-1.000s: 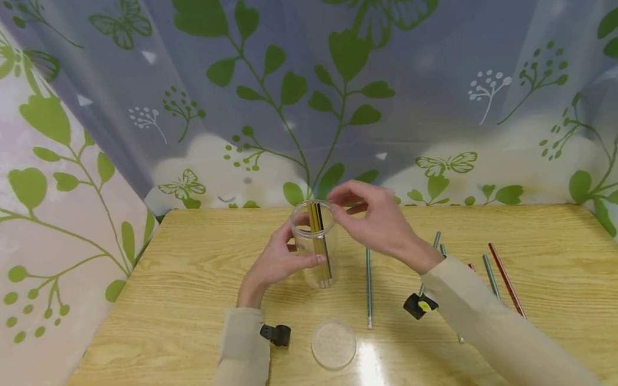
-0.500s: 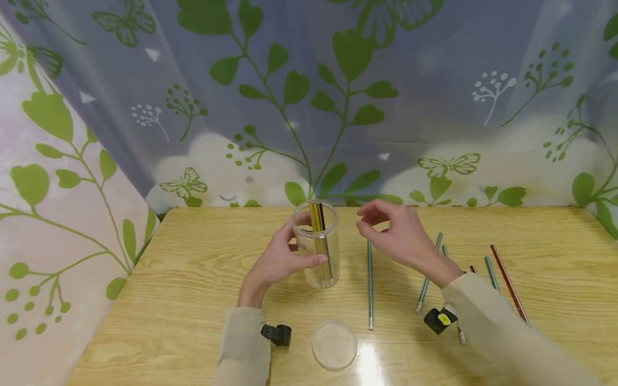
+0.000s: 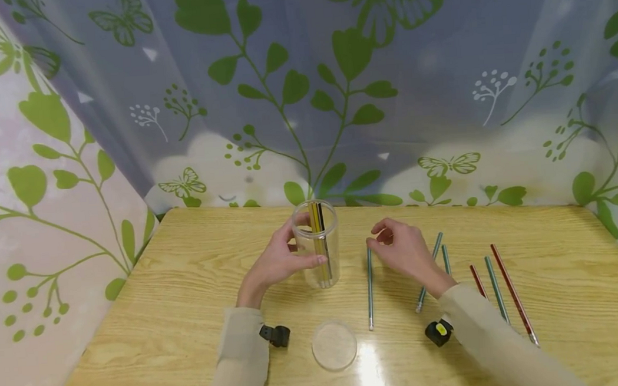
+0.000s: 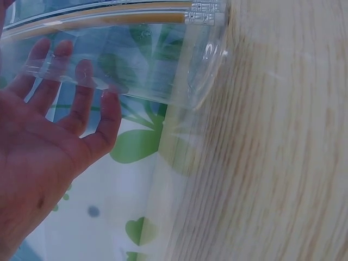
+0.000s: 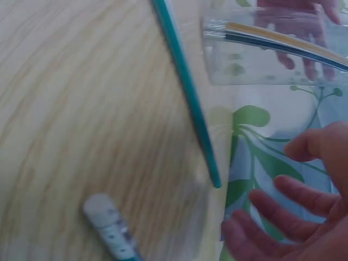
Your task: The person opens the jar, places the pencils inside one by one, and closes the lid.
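Note:
My left hand [image 3: 278, 260] grips a clear plastic jar [image 3: 334, 244] from its left side, thumb across the front. Inside the upright jar stand several pencils [image 3: 317, 219], yellow and black. Their silver ferrules [image 4: 201, 16] rest at the jar's bottom in the left wrist view. To the right of the jar, my right hand [image 3: 404, 251] hovers with fingers loosely bent and apart, nothing between them. Its fingertips are right at the far end of a teal pencil [image 3: 370, 289] lying on the table. The right wrist view has this teal pencil [image 5: 187, 89] beside the fingers.
A round clear lid [image 3: 334, 345] lies in front of the jar. Right of the hand lie more teal pencils [image 3: 496, 288] and red pencils [image 3: 513, 292], partly under the right forearm. A patterned cloth [image 3: 264, 160] hangs behind the wooden table [image 3: 152, 320].
My right hand has moved from the jar's rim to the right and down toward the near teal pencil's far end. The left hand and jar stay put.

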